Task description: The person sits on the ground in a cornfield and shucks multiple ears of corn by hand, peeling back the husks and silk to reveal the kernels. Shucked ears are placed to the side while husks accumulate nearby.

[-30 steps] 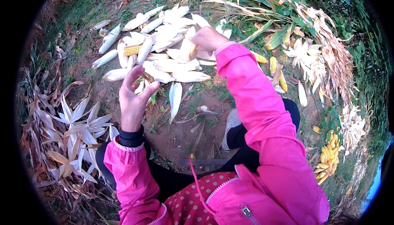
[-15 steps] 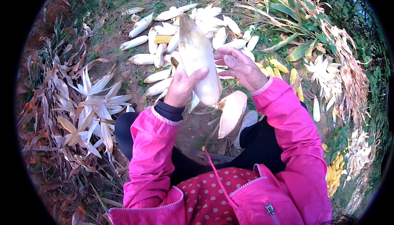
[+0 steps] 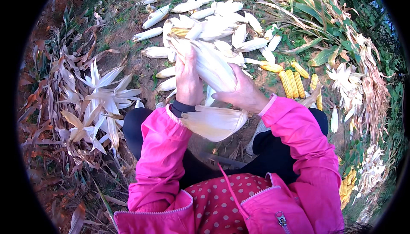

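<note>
The left grip (image 3: 188,80) stood upright, closed, fingers directed away from the body. The right grip (image 3: 244,90) angled across toward it, thumb pointing left, fingers partly hidden. The left forearm (image 3: 160,153) reached forward; the right forearm (image 3: 294,133) slanted inward.

Green-leaved stalks (image 3: 305,10) upper right, dry brown leaves (image 3: 49,118) left, reddish soil (image 3: 143,69)

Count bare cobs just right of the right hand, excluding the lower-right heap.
7: one cob by the pile, one slanting cob right of it, three cobs side by side below, two cobs farther right. More may hide behind the right hand or sleeve.
</note>
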The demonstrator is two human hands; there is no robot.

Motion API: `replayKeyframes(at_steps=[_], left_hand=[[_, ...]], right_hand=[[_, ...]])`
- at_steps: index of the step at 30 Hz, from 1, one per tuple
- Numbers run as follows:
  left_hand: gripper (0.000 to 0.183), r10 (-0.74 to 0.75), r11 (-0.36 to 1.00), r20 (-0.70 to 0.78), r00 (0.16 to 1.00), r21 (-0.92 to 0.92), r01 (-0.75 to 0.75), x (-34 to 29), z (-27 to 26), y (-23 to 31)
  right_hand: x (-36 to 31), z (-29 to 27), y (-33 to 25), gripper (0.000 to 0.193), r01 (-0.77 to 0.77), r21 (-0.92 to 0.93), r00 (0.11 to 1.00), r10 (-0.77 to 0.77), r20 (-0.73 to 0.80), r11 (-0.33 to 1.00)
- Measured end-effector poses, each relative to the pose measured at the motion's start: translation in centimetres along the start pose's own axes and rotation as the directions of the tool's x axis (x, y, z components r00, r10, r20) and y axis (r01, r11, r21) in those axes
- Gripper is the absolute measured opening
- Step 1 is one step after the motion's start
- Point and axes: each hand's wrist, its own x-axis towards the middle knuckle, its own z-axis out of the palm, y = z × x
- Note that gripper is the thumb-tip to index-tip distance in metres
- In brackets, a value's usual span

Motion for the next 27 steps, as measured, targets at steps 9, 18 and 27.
replayKeyframes(at_steps=[9, 18, 27], left_hand=[[0.041, -0.034, 0.999, -0.038, 0.999, -0.024, 0.033, 0.0, -0.6, 0.7], [0.045, -0.123, 0.958, 0.091, 0.988, -0.248, 0.142, 0.7, -2.7, 0.0], [0.058, -0.313, 0.921, 0.402, 0.860, -0.092, 0.378, 1.5, -7.7, -2.6]], right_hand=[[0.7, -0.5, -0.2, 0.077, -0.077, 0.423, 0.968, -0.034, 0.248, 0.903], [-0.1, 0.4, 0.0, 0.067, 0.094, 0.125, 0.992, -0.103, 0.067, 0.988], [0.3, -1.4, -2.1, 0.052, 0.567, -0.516, 0.753, -0.658, 0.010, 0.642]])
